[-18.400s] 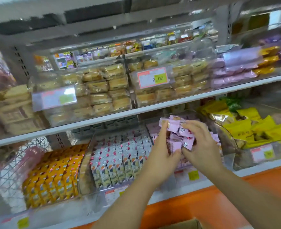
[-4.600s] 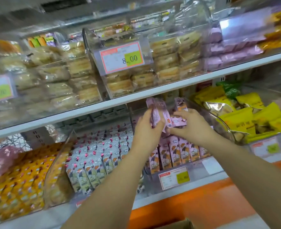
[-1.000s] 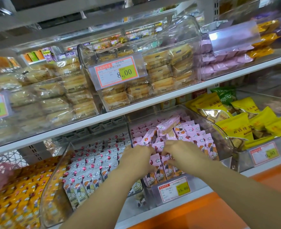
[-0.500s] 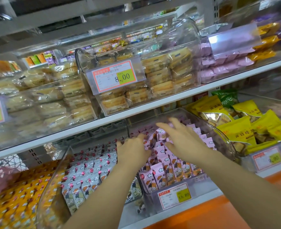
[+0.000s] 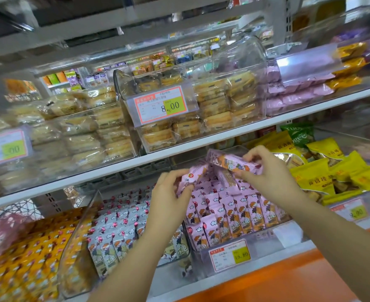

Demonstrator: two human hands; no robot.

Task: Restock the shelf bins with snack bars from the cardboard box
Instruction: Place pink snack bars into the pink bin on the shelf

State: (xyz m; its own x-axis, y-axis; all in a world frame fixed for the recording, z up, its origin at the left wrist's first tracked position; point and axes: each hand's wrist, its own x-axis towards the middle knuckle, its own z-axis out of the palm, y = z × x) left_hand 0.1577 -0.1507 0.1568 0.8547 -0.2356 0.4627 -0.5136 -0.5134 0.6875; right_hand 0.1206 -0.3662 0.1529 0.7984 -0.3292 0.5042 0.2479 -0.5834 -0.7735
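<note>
Both hands are up over the clear shelf bin (image 5: 264, 243) of pink-wrapped snack bars on the lower shelf. My left hand (image 5: 168, 199) grips a pink snack bar (image 5: 190, 177) at the bin's back left. My right hand (image 5: 271, 177) pinches another pink snack bar (image 5: 234, 164), held lengthwise above the rows. Upright pink bars (image 5: 234, 216) fill the bin in rows, faces to the front. The cardboard box is out of view.
A bin of grey-wrapped bars (image 5: 118, 234) stands to the left, an orange-wrapped bin (image 5: 20, 262) further left, yellow bags (image 5: 323, 175) to the right. The upper shelf edge (image 5: 179, 153) runs just above my hands. A price tag (image 5: 230, 255) fronts the pink bin.
Half a second ago both hands were spread flat over the pink rows. Now each has lifted a pink bar out above the bin, and the view has tilted slightly.
</note>
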